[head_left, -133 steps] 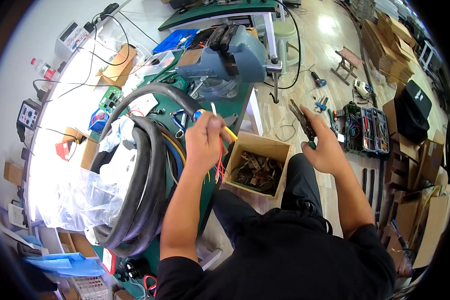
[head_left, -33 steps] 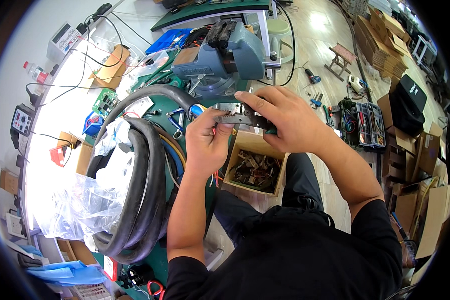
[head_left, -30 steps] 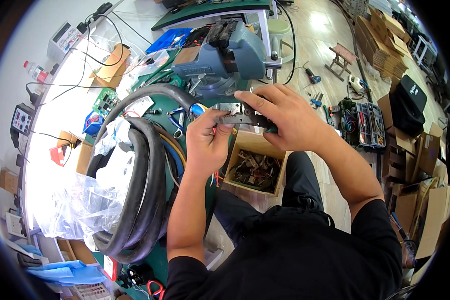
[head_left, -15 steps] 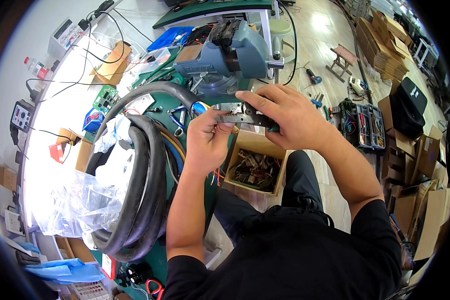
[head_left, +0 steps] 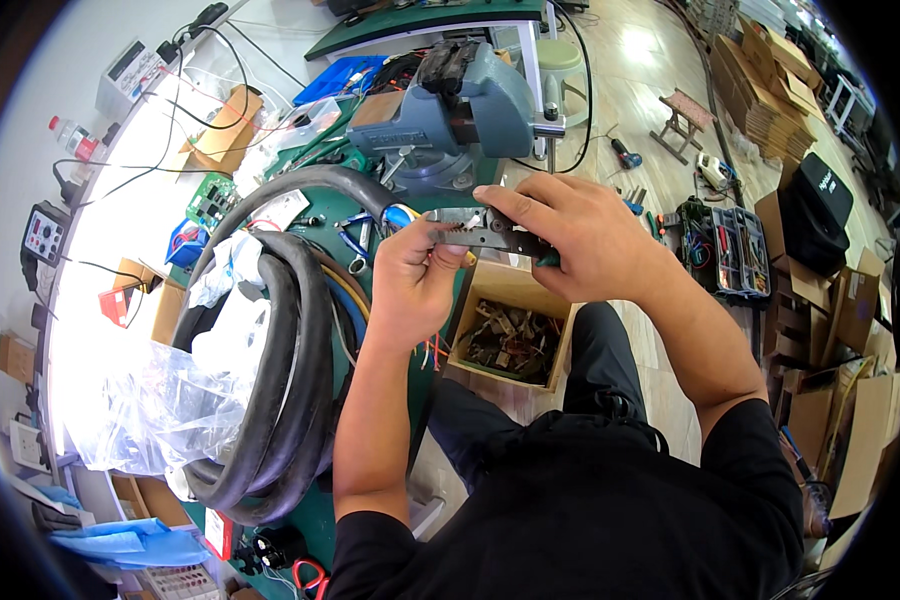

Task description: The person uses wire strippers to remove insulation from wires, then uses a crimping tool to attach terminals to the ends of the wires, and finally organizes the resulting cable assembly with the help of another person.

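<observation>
In front of the vise, my right hand [head_left: 595, 235] is wrapped round a wire stripper [head_left: 485, 232] with flat dark metal jaws and a bit of green handle showing. Its jaws point left and reach my left hand [head_left: 415, 275]. The thumb and fingers of that hand are pinched together at the jaw end, around a wire whose end is mostly hidden. Blue and yellow wires [head_left: 400, 214] come out of a thick black cable [head_left: 320, 178] and pass behind my left fingers. A small yellow end shows below them. The cable lies coiled on the green bench.
A large grey-blue bench vise [head_left: 450, 110] stands beyond my hands. Below them is an open wooden box [head_left: 510, 340] of metal scraps. Clear plastic bags [head_left: 160, 410] lie left of the coil. A tool case [head_left: 725, 250] and cardboard boxes [head_left: 860, 440] are at the right.
Both hands and the wire stripper stay in almost the same place. Only a very slight shift of the fingers shows.
</observation>
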Motion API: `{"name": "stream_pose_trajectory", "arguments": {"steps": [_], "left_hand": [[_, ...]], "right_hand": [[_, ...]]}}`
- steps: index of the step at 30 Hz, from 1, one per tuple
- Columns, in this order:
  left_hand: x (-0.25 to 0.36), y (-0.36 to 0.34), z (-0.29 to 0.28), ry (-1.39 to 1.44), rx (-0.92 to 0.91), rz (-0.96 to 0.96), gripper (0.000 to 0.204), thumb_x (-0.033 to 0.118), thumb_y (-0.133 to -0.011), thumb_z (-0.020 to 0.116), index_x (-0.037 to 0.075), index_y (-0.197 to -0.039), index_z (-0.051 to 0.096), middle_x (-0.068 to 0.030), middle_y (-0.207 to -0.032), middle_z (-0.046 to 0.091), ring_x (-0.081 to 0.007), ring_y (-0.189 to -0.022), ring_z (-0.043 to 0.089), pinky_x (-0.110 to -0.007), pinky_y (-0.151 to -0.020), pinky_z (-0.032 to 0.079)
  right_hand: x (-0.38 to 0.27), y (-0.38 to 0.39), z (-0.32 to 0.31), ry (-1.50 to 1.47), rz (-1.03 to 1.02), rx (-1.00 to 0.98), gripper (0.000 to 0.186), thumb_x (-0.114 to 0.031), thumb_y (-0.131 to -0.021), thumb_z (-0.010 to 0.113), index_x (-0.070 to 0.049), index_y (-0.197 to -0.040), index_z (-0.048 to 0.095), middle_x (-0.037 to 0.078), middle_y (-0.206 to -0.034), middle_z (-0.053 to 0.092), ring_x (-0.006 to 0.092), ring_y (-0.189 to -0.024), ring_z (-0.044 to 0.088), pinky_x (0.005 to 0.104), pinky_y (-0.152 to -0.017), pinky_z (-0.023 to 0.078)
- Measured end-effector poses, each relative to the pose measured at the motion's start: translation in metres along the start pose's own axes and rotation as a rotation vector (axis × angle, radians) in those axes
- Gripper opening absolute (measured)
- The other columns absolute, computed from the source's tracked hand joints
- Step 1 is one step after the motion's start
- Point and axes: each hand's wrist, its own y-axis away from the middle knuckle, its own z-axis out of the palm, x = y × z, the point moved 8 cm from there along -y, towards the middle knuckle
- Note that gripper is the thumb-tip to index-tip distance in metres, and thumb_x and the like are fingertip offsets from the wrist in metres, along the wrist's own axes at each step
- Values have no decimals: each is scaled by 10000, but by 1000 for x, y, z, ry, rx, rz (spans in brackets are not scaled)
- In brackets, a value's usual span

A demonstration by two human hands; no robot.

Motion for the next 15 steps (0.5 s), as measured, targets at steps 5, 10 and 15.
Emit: {"name": "stream_pose_trajectory", "arguments": {"steps": [5,10,15], "left_hand": [[1,-1,-1,-16,21,103,229,241,-996,575,20,-1008,634,-41,-741,628,-58,-558,534,-201,-461,425],[2,-1,1,-16,19,87,242,263,-997,572,31,-991,638,-30,-737,625,-52,-547,526,-198,-458,418],[3,-2,2,-19,21,65,250,287,-997,570,44,-996,633,-27,-737,624,-47,-541,516,-191,-456,403]], "right_hand": [[0,0,2,-18,3,-1,856,-75,-558,692,-158,-1388,495,101,-1020,595,335,-873,613,403,-753,519],[2,1,5,-30,19,-18,865,-80,-560,696,-163,-1395,488,95,-986,587,326,-816,621,396,-700,522],[2,0,4,-28,21,-20,868,-77,-561,700,-166,-1398,486,92,-964,583,323,-781,622,400,-667,519]]}}
